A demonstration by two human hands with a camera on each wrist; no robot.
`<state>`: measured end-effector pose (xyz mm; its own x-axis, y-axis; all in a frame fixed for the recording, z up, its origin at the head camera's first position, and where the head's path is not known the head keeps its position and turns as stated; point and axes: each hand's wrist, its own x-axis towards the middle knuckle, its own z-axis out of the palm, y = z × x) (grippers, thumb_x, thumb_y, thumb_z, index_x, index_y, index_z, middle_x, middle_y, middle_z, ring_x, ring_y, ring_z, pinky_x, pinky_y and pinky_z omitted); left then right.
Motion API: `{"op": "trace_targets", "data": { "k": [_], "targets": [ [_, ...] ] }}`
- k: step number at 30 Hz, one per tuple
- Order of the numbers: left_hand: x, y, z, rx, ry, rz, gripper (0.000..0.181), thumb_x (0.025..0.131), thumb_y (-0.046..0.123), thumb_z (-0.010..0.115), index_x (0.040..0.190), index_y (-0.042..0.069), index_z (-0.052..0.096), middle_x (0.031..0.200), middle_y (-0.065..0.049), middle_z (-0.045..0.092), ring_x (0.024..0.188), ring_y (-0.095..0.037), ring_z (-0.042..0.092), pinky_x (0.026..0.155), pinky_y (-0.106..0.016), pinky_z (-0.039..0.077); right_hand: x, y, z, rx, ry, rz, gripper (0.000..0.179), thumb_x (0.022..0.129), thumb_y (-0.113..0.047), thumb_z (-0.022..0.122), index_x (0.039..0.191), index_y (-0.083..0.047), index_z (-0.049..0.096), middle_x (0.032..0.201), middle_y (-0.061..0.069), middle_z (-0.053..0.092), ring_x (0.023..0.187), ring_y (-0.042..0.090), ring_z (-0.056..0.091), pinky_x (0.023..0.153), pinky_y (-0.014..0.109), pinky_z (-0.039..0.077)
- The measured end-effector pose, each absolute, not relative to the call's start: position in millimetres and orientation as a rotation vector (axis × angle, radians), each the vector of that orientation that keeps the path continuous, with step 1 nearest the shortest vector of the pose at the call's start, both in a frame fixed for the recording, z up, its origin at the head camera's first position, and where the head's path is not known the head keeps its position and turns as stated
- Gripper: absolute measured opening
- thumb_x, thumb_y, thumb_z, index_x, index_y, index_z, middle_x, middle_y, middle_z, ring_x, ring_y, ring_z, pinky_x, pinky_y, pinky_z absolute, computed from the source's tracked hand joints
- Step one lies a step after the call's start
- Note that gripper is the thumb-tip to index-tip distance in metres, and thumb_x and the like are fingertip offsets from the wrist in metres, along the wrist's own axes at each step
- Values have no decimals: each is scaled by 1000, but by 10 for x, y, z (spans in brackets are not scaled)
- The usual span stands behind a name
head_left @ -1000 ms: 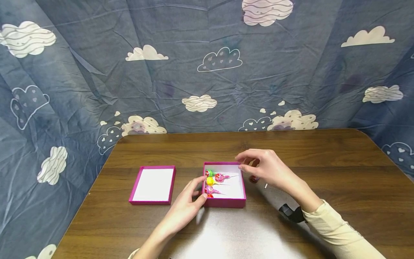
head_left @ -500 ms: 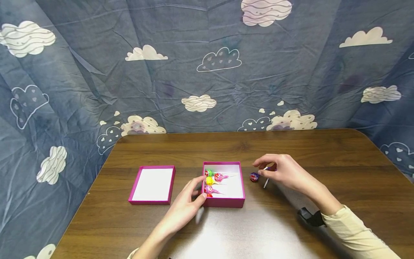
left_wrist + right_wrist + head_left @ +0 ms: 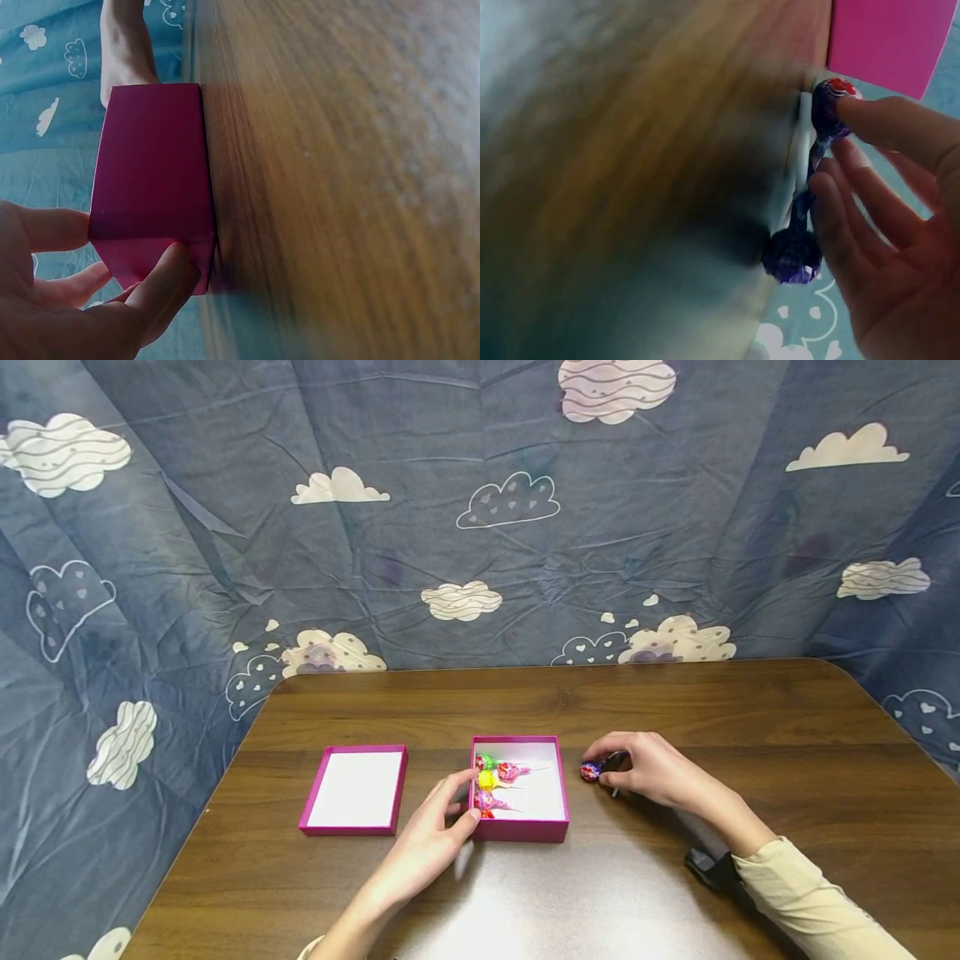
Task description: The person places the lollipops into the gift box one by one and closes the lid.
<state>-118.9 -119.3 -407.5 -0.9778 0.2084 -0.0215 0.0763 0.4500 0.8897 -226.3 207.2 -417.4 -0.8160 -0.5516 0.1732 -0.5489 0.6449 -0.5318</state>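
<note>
In the head view my left hand [image 3: 433, 828] touches the left side of a magenta box [image 3: 521, 832], fingertips at its rim. The left wrist view shows these fingers spread along one end of the box [image 3: 150, 165]. Wrapped lollipops [image 3: 489, 780] in green, yellow, pink and red lie inside along its left part. Right of the box, my right hand [image 3: 647, 768] reaches down over a purple-and-red lollipop [image 3: 590, 771]. In the right wrist view a fingertip touches this lollipop's head [image 3: 834, 105], the fingers apart. A second purple lollipop [image 3: 793, 256] lies beside it.
A magenta lid [image 3: 355, 788] with a white inside lies to the left of the box on the wooden table [image 3: 420, 702]. A blue curtain [image 3: 375, 552] with cloud prints hangs behind the table. A black wrist strap [image 3: 708, 868] is at my right sleeve.
My right hand has moved from the box's right rim over to the right, then down onto the purple lollipops. My left hand and the box have stayed in place.
</note>
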Motion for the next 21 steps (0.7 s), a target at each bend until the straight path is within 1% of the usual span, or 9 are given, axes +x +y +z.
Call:
{"op": "trace_targets", "data": {
  "k": [9, 14, 21],
  "targets": [
    [-1190, -1197, -4070, 265, 2568, 1564, 49, 98, 23, 58, 146, 22, 46, 146, -3, 44, 122, -36, 51, 93, -58, 43, -2275, 2027, -4172, -967, 2790, -890, 29, 76, -10, 81, 103, -20, 75, 93, -13, 69, 85, 14, 62, 76, 38, 49],
    [-1185, -1196, -4076, 253, 2563, 1561, 50, 98, 22, 58, 146, 22, 46, 146, -2, 44, 122, -35, 51, 93, -58, 43, -2276, 2003, -4166, -970, 2794, -860, 29, 76, -10, 81, 102, -20, 75, 93, -14, 68, 85, 13, 62, 77, 37, 49],
    [-1190, -1195, -4081, 247, 2571, 1557, 49, 98, 23, 58, 146, 23, 46, 147, -3, 44, 122, -35, 51, 93, -58, 44, -2263, 1999, -4154, -944, 2815, -899, 26, 78, -10, 80, 101, -21, 74, 88, -14, 68, 82, 12, 62, 74, 37, 49]
  ]
}}
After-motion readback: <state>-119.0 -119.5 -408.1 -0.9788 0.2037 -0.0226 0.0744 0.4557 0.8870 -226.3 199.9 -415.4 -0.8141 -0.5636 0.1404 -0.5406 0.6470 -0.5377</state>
